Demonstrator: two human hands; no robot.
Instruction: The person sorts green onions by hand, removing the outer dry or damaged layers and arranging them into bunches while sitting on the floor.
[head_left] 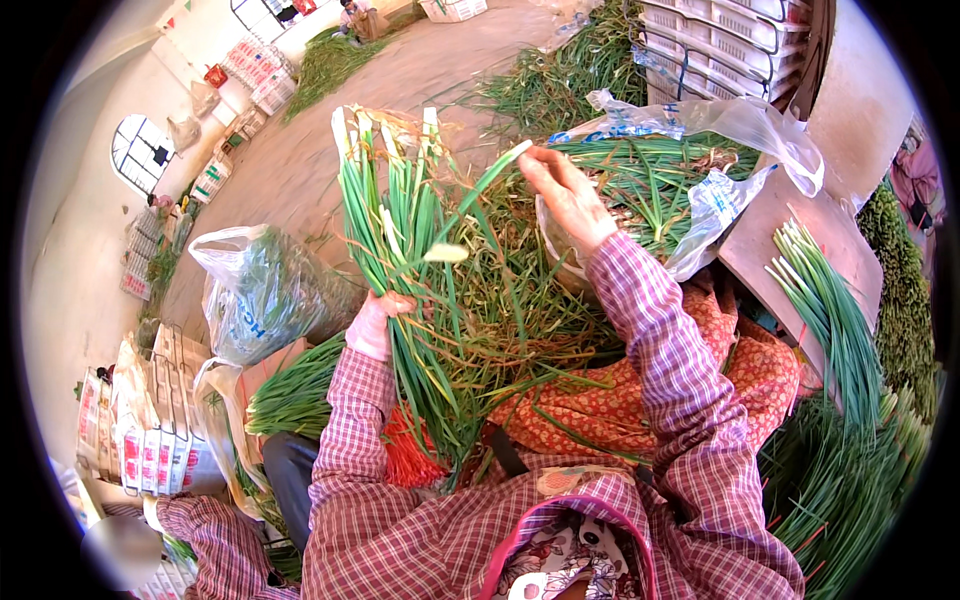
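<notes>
My left hand (380, 318) is wrapped round a loose bunch of green onions (375, 225), their white ends pointing away from me and their green leaves hanging down over my lap. Dry, brownish leaves cling among the white ends. My right hand (572, 195) is raised to the right of the bunch, its fingers closed on the white end of a single green onion (488, 178) that slants down toward the bunch. A small pale blurred scrap (446, 253) shows between the hands. Under them lies a heap of green and yellowed leaves (510, 320).
A plastic-lined container of green onions (660, 165) stands at the right, beside a board (750, 255) bearing a bundle of green onions (825, 300). Red ties (410, 455) hang near my waist. At the left sit a filled plastic bag (265, 290) and crates (160, 455). Another person's sleeve (215, 530) shows lower left.
</notes>
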